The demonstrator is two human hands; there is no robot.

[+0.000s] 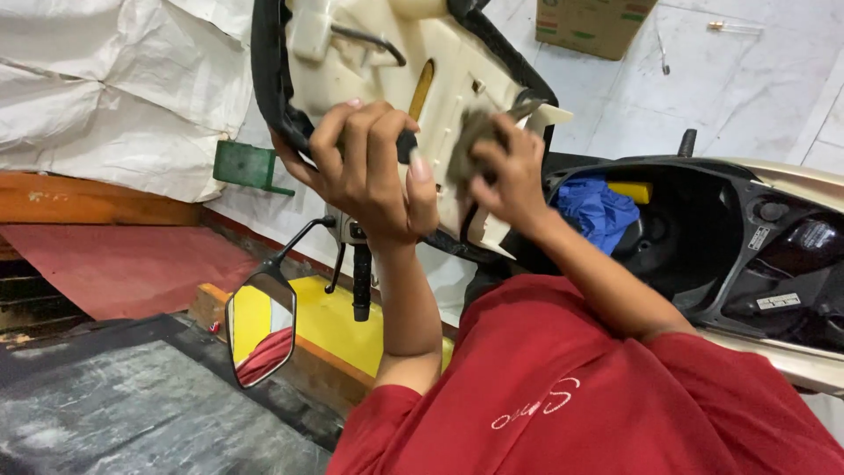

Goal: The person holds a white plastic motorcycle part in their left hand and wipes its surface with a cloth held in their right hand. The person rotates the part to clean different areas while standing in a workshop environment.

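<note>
Scooter seat [387,53] raised, cream underside facing you, far centre | left hand [369,171] fingers curled round its black edge | right hand [505,171] fingers clamped on grey-brown rag [470,141] against underside | brace the seat firmly, wipe in short strokes.

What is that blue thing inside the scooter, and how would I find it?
Start at the scooter, whose raised seat shows its cream underside. Under it lies the open black storage bin. At the bin's near end, just beside the right hand with its cloth, sits a crumpled blue rag; it is soft and blue, unlike the stiff yellow piece next to it.
</note>
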